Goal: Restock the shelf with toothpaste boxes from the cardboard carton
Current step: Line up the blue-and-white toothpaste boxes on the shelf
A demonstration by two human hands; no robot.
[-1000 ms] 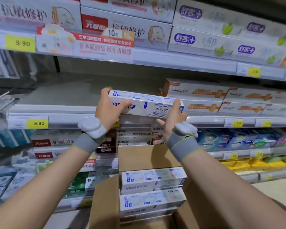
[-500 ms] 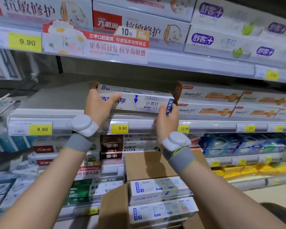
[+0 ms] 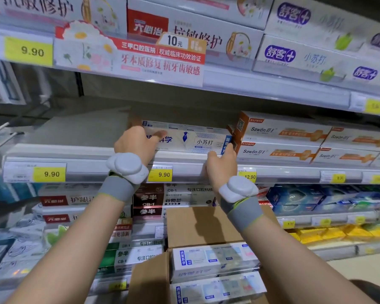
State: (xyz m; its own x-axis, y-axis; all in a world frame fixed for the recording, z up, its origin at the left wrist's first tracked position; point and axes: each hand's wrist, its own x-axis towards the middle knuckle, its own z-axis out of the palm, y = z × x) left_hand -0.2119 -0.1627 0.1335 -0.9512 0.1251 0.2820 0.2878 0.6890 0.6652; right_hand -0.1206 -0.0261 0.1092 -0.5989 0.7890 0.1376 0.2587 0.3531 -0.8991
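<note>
Toothpaste box (image 3: 191,140) lies on middle shelf (image 3: 79,150), frame centre, touching orange Sawon boxes (image 3: 279,137). Left hand (image 3: 138,143) & right hand (image 3: 223,164) grasp its 2 ends. Cardboard carton (image 3: 203,224) at bottom centre.

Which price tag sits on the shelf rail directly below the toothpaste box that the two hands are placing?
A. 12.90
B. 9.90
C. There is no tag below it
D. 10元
B: the yellow 9.90 tag sits on the rail just under the toothpaste box, between the left hand and the right hand; the 12.90 tag lies further right, under the orange Sawon boxes.
</note>
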